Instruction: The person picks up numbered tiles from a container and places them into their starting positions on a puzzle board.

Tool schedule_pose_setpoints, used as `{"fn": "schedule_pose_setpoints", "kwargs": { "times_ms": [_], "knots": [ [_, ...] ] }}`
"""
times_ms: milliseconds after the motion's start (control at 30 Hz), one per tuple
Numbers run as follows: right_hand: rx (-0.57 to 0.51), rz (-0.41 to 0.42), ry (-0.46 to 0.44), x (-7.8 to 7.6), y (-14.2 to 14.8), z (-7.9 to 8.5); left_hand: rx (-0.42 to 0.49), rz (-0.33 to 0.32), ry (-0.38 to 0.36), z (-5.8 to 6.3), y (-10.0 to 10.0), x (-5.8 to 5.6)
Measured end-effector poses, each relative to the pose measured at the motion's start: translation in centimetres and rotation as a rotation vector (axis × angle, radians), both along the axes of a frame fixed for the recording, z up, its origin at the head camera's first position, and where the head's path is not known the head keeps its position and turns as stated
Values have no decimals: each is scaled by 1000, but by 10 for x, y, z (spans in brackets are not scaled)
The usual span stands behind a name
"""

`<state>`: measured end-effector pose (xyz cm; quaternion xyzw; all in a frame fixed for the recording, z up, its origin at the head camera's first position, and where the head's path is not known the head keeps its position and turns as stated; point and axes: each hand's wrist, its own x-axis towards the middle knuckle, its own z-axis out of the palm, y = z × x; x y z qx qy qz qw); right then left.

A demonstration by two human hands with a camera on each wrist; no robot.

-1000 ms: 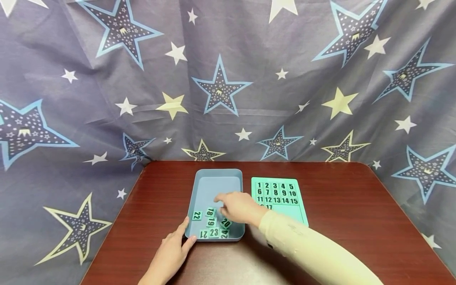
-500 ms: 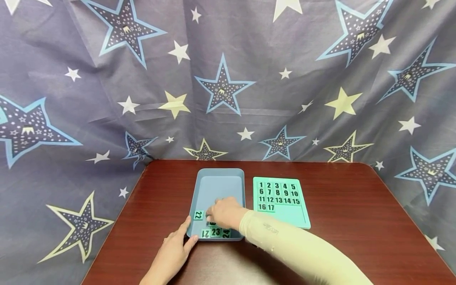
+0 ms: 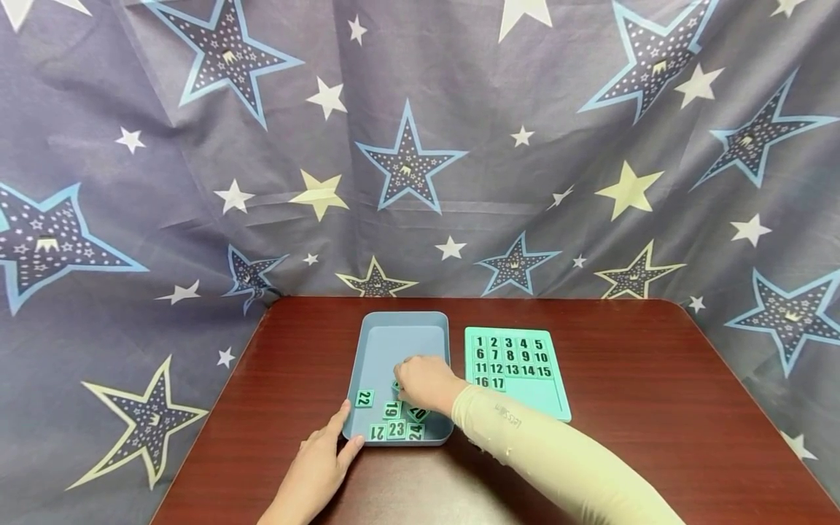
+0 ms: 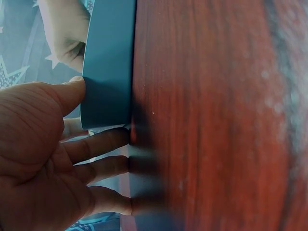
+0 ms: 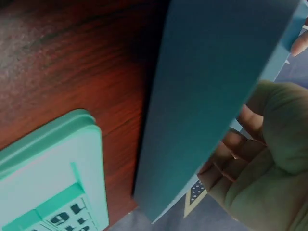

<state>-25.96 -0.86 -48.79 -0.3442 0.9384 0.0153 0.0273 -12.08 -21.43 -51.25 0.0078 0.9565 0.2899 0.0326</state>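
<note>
In the head view, a blue-grey tray (image 3: 402,343) lies on the table, with several green-edged number tiles in its near half. My right hand (image 3: 428,382) is inside the tray, its fingertips pinching a number tile (image 3: 397,385) that they mostly cover. Close by lie tiles 19 (image 3: 391,410), 20 (image 3: 417,413), 22 (image 3: 364,398) and 23 (image 3: 396,429). My left hand (image 3: 315,456) rests against the tray's near left corner. Its thumb (image 4: 73,91) touches the rim in the left wrist view, the other fingers reaching fairly straight along the outside.
Right of the tray, a mint-green puzzle board (image 3: 531,401) holds tiles in rows from 1 to 17; its near right part is bare. Both lie on a reddish-brown table (image 3: 610,379). A star-patterned grey cloth (image 3: 420,240) hangs behind the table's far edge.
My right hand has gone down onto the tiles, taken hold of tile 18 and shifted it slightly right and away from tile 19. The left hand stays at the tray corner.
</note>
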Motion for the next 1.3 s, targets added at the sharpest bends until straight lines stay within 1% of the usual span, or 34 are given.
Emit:
{"fn": "schedule_pose_setpoints", "kwargs": {
  "times_ms": [133, 400, 500, 567, 700, 800, 867, 967, 1067, 1167, 1300],
  "knots": [
    [-54, -34, 16, -3, 2, -4, 5, -4, -5, 1, 1, 0],
    [-158, -89, -19, -4, 6, -7, 4, -3, -26, 1, 2, -2],
    [-205, -96, -41, -2, 9, -3, 0, -5, -19, 1, 3, -1],
    [-249, -90, -43, -1, 12, 2, -3, -6, -15, 2, 3, -1],
    [-370, -57, -34, 2, 28, 14, -5, -3, -11, 2, 5, -1],
    [-454, -43, -32, 4, 47, 22, -3, -3, -7, 2, 6, -1],
    [-492, -55, -34, 6, 64, 25, -1, -4, -7, 1, 6, -1],
    [-523, -96, -38, 7, 96, 27, -5, -5, -14, 1, 6, -1],
    [-524, -138, -16, 7, 132, 24, -13, -3, -32, 1, 5, -1],
    [-503, -168, 36, 8, 170, 17, -16, -1, -48, 2, 4, -2],
    [-473, -193, 97, 11, 209, 8, -15, 3, -51, 3, 2, -2]
  ]
}}
